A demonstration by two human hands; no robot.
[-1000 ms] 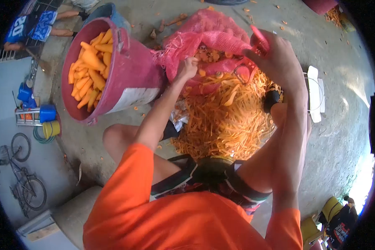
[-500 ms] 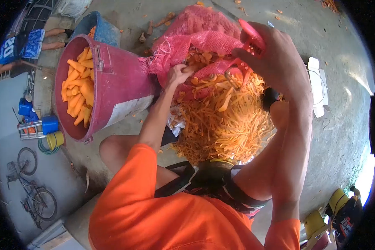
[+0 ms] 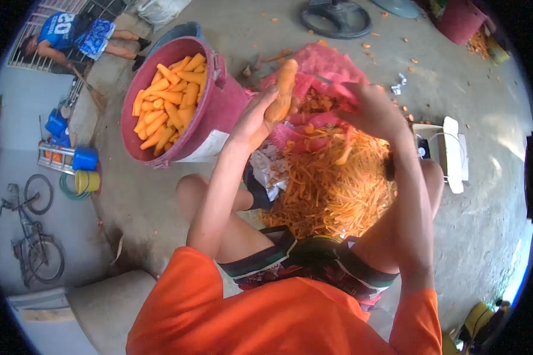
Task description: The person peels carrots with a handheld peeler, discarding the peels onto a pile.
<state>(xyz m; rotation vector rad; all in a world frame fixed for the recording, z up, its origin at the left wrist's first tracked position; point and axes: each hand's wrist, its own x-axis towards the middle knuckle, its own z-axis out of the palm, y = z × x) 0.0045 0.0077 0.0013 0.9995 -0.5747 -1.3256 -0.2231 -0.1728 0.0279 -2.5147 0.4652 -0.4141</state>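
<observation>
My left hand grips an unpeeled carrot, raised upright above the open sack. In my right hand is a red peeler, partly hidden by the fingers and a little right of the carrot. Beneath both hands, a pink mesh sack lies open with carrots and trimmings in its mouth. A large heap of orange peelings spreads between my legs. To the left, a dark pink tub leans towards me, full of peeled carrots.
A person in a blue shirt holds a broom at upper left. A black round base stands on the floor at the top, and a white open box at right. A bicycle is by the left wall.
My left hand has come up out of the sack with a carrot. My right hand has lowered and turned with the peeler. The view has shifted, showing more floor at the top.
</observation>
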